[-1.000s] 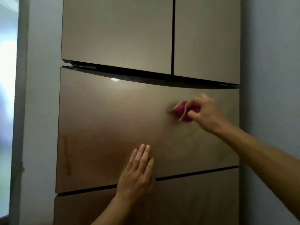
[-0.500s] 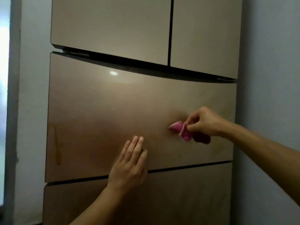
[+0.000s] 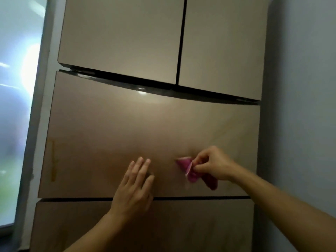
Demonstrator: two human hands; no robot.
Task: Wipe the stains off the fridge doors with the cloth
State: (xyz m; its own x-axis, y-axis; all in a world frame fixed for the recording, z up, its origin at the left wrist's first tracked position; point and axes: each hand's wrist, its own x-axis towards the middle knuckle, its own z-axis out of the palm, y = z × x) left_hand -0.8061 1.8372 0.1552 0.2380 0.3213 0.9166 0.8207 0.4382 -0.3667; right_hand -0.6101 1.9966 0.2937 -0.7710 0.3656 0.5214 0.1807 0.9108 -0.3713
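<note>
A bronze fridge fills the view, with two upper doors [image 3: 123,37], a wide middle drawer door [image 3: 112,135] and a lower drawer [image 3: 200,224]. My right hand [image 3: 212,165] pinches a crumpled pink cloth [image 3: 189,169] and presses it against the lower right part of the middle door. My left hand [image 3: 135,186] lies flat on the same door near its bottom edge, fingers spread and pointing up. A yellowish vertical stain [image 3: 53,159] runs down the middle door's left edge.
A grey wall [image 3: 300,106] stands close on the fridge's right. On the left, a grey frame and a bright window [image 3: 16,106] border the fridge.
My right hand has carried the cloth down the middle door from its upper right to lower, toward the centre. The left hand has stayed flat on the door. The camera has shifted.
</note>
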